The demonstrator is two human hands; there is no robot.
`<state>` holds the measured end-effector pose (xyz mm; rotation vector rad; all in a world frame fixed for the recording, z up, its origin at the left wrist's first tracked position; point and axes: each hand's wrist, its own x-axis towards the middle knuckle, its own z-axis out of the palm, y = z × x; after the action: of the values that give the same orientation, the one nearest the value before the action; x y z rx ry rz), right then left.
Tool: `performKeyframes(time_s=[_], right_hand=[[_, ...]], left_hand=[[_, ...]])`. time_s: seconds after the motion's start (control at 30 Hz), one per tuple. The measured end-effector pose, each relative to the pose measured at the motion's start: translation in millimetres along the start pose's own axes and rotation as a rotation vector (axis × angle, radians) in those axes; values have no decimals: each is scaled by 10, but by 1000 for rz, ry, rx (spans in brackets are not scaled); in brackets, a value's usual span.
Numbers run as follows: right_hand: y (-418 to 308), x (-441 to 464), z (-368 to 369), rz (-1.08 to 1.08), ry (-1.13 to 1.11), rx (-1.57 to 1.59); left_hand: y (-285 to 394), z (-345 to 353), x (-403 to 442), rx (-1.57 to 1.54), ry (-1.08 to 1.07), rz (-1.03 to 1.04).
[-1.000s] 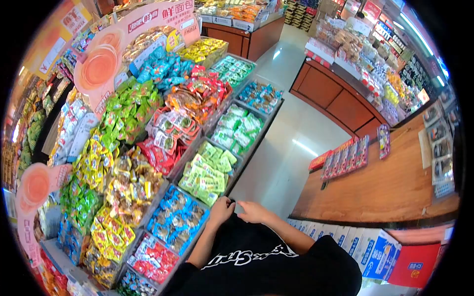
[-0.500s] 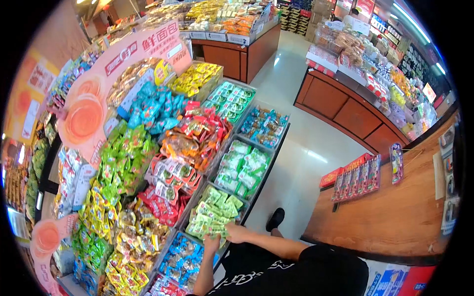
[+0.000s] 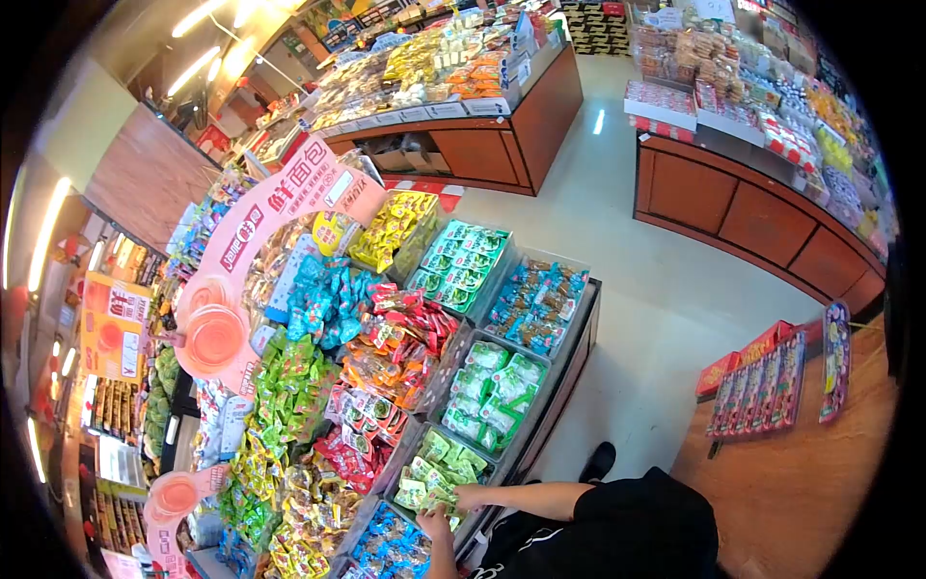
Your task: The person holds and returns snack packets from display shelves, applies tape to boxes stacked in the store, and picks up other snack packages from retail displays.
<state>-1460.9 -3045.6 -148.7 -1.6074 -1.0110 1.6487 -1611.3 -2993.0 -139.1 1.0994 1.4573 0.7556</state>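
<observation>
Evidently the handling is under way: light-green packets [image 3: 434,465] lie loosely overlapped between white-and-green packets [image 3: 492,394] and blue packets [image 3: 391,548]. None looks lifted clear; how much remains, I can't judge. The right hand [image 3: 470,498] and left hand [image 3: 434,522] sit close together at the heap's near edge, seemingly half-curled; whether either grips a packet, I cannot tell.

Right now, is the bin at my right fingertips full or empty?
Not empty: light-green packets lie heaped in it, reaching your right hand. How deep they go, I cannot tell.
</observation>
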Motion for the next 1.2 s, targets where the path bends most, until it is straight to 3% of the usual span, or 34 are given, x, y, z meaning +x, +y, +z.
performKeyframes(time_s=[0.1,0.13,0.23,0.27,0.3,0.33,0.47,0.57,0.6,0.63,0.7,0.83,0.93,1.07,1.1,1.2], right_hand=[[92,128,99,-28,67,-61],[118,182,138,-153,131,-62],[-60,-85,56,-200,383,-126],[-112,-140,-41,-142,239,-99],[-28,-91,-39,-209,247,-106],[-52,-176,-92,-203,184,-72],[-162,-463,-350,-57,26,36],[47,-654,-301,-19,-27,310],[102,-734,-262,-79,1,274],[63,-901,-224,-80,-20,343],[-55,-1174,-64,-101,-19,491],[112,-1181,499,-68,279,605],[79,-1270,912,-138,422,421],[83,-1419,1361,-55,488,466],[158,-1383,1465,-99,572,530],[410,-1347,1817,-228,893,609]], left_hand=[[-15,-106,116,305,-188,254],[31,-106,99,334,-204,287],[288,-27,-63,212,-301,354],[449,1,-169,182,-338,351],[514,-34,-195,151,-376,349],[477,-155,-36,335,-489,339],[637,-134,80,187,-702,-7],[686,8,165,320,-911,-9],[733,73,97,306,-1003,74],[890,108,30,467,-1094,100],[734,183,77,518,-1233,-11],[741,112,173,698,-1498,-73],[678,43,211,744,-1578,-106],[816,59,-38,801,-1742,-55],[1045,83,-250,955,-1772,6],[597,236,-297,900,-1924,172]])
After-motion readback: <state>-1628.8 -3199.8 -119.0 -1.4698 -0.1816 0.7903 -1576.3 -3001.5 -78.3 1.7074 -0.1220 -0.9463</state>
